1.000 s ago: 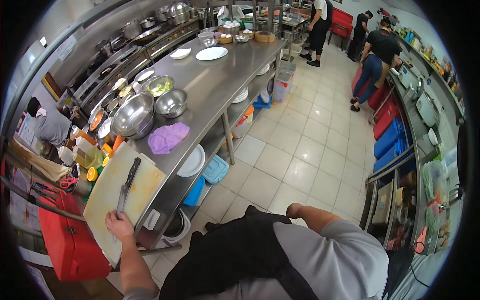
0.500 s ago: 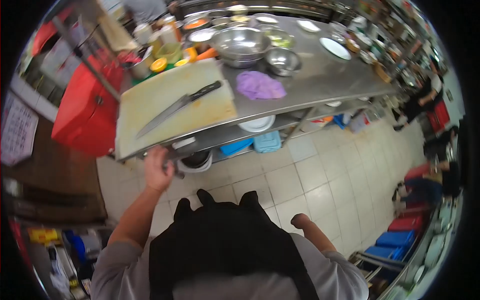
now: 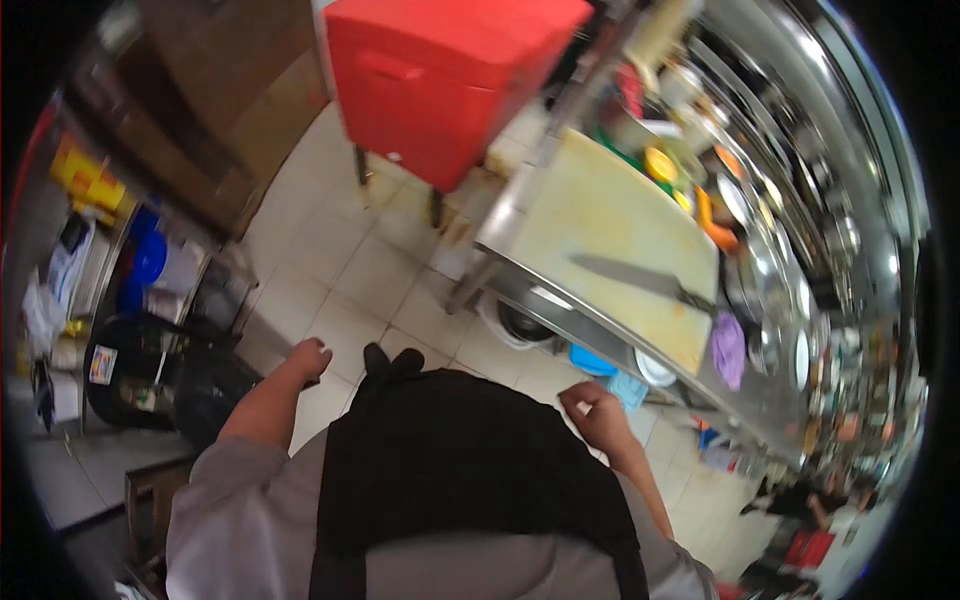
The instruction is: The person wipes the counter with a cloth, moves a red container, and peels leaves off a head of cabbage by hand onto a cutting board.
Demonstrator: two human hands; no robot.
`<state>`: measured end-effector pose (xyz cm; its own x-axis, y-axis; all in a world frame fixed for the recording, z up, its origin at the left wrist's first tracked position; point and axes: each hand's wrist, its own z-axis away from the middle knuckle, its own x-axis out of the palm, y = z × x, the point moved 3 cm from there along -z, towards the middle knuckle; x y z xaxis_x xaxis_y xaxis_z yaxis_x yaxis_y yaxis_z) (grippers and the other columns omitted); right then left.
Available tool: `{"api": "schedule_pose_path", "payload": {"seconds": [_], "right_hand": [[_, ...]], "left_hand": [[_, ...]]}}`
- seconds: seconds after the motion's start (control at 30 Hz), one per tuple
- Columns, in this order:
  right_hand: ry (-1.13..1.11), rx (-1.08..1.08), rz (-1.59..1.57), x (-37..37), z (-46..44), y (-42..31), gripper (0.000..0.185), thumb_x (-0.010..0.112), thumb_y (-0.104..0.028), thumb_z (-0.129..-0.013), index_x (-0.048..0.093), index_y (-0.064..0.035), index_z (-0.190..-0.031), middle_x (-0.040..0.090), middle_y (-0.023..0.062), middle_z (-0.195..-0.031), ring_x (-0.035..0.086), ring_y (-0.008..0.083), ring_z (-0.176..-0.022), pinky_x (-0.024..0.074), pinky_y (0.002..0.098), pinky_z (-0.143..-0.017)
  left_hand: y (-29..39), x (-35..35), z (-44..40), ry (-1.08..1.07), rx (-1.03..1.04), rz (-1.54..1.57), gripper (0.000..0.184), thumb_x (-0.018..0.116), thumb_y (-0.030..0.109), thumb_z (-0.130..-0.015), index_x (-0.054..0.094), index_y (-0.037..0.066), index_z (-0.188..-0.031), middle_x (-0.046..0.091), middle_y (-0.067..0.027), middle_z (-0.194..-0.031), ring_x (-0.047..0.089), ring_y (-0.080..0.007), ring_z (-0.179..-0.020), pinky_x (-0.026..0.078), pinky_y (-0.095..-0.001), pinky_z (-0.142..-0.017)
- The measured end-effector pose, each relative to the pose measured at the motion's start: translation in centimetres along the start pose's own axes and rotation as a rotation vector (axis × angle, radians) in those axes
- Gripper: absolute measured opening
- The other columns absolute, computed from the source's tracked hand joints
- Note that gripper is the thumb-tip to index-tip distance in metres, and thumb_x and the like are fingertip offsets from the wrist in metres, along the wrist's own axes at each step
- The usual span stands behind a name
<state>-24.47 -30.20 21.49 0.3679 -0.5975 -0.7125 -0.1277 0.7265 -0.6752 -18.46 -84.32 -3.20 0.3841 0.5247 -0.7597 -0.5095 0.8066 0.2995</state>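
My left hand (image 3: 308,362) hangs over the tiled floor, its fingers loosely curled in, and I see nothing in it. In front of my apron's right side is my right hand (image 3: 600,415), also loosely curled with no object visible in it. Neither hand touches the steel table (image 3: 487,232). On that table lies a large cutting board (image 3: 575,205), pale and stained. A knife (image 3: 630,272) rests flat across the board, its dark handle towards the purple cloth (image 3: 729,350).
A red cooler box (image 3: 420,110) on legs stands ahead, left of the table. Fruit halves (image 3: 659,165) and steel bowls crowd the table beyond the board. A dark bin (image 3: 522,322) sits under the table. Cluttered shelves (image 3: 105,260) and a black chair (image 3: 145,370) are at left.
My view has swung left, so the table now appears on the right. My left hand has moved away from the table's edge. My right hand has come up in front of me.
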Motion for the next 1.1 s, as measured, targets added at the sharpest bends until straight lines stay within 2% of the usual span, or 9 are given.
{"api": "schedule_pose_path", "payload": {"seconds": [0.2,0.37,0.57,0.6,0.67,0.7,0.77,0.97,1.1], "right_hand": [[0.061,-0.368,0.082,-0.6,-17.3,-17.7,0.004,0.071,-0.004,-0.086,0.070,-0.0009,-0.083,0.070,0.0139,-0.087,0.067,0.0282,-0.084,0.0533,0.0355,-0.077],[0.165,-0.490,0.100,-1.5,-27.5,-24.0,0.015,0.067,0.003,-0.088,0.063,0.0018,-0.073,0.067,0.0114,-0.078,0.064,0.0221,-0.077,0.0499,0.0319,-0.071],[0.381,-0.626,0.249,-5.9,-43.1,-28.7,0.011,0.066,-0.001,-0.091,0.066,0.0047,-0.081,0.067,0.0154,-0.082,0.064,0.0251,-0.077,0.0504,0.0335,-0.073],[0.380,-0.618,0.308,-6.3,-45.9,-30.0,0.011,0.065,-0.002,-0.091,0.065,0.0050,-0.082,0.067,0.0160,-0.082,0.064,0.0265,-0.077,0.0503,0.0336,-0.073],[0.403,-0.641,0.414,-7.2,-51.8,-31.6,0.013,0.065,-0.005,-0.092,0.065,0.0048,-0.084,0.066,0.0170,-0.083,0.064,0.0302,-0.077,0.0503,0.0343,-0.074],[0.388,-0.629,0.414,-7.9,-55.6,-31.7,0.013,0.065,-0.007,-0.092,0.065,0.0037,-0.085,0.066,0.0176,-0.084,0.065,0.0326,-0.080,0.0510,0.0366,-0.075],[0.414,-0.685,0.466,-8.9,-63.7,-32.0,0.012,0.065,-0.010,-0.093,0.067,0.0016,-0.091,0.066,0.0187,-0.090,0.065,0.0367,-0.087,0.0516,0.0401,-0.079],[0.237,-0.614,0.690,-7.9,-84.2,-36.2,0.028,0.061,-0.026,-0.095,0.068,0.0005,-0.102,0.066,0.0202,-0.106,0.061,0.0394,-0.103,0.0495,0.0457,-0.092],[0.351,-0.479,0.718,-6.6,-95.2,-36.3,0.033,0.059,-0.031,-0.096,0.066,0.0000,-0.102,0.065,0.0210,-0.106,0.060,0.0393,-0.105,0.0485,0.0455,-0.093]], "left_hand": [[-7.1,-7.5,-3.4,-0.024,-0.067,0.157,0.050,0.063,0.040,-0.089,0.064,0.003,-0.123,0.067,-0.0238,-0.117,0.064,-0.0378,-0.111,0.050,-0.0445,-0.097],[-11.7,-14.0,-8.1,0.079,-0.169,0.326,0.048,0.064,0.039,-0.089,0.063,0.004,-0.122,0.071,-0.0221,-0.104,0.067,-0.0373,-0.103,0.052,-0.0441,-0.093],[-16.0,-16.2,-14.8,0.267,-0.312,0.458,0.044,0.063,0.037,-0.089,0.065,0.005,-0.119,0.071,-0.0226,-0.103,0.069,-0.0366,-0.097,0.054,-0.0445,-0.087],[-16.9,-15.4,-15.6,0.263,-0.281,0.370,0.039,0.062,0.036,-0.089,0.067,0.005,-0.113,0.071,-0.0210,-0.102,0.068,-0.0373,-0.096,0.053,-0.0469,-0.086],[-22.2,-10.1,-19.2,-0.090,0.226,-0.357,0.035,0.058,0.033,-0.091,0.069,0.003,-0.104,0.071,-0.0209,-0.099,0.067,-0.0390,-0.096,0.052,-0.0492,-0.084],[-20.0,-13.9,-16.0,0.009,-0.107,0.091,0.035,0.052,0.031,-0.093,0.068,0.000,-0.098,0.069,-0.0241,-0.099,0.065,-0.0429,-0.097,0.051,-0.0516,-0.084],[-21.0,-16.8,-13.7,-0.045,-0.371,0.351,0.038,0.049,0.032,-0.095,0.068,-0.001,-0.099,0.067,-0.0282,-0.103,0.064,-0.0452,-0.098,0.050,-0.0521,-0.085],[-25.5,-23.4,-14.4,-0.036,-0.564,0.399,0.037,0.051,0.034,-0.096,0.067,0.001,-0.105,0.068,-0.0249,-0.105,0.065,-0.0417,-0.100,0.050,-0.0493,-0.086],[-28.2,-29.6,-20.1,-0.035,-0.578,0.417,0.037,0.052,0.035,-0.096,0.066,0.003,-0.108,0.069,-0.0227,-0.106,0.065,-0.0393,-0.101,0.050,-0.0475,-0.087]]}}
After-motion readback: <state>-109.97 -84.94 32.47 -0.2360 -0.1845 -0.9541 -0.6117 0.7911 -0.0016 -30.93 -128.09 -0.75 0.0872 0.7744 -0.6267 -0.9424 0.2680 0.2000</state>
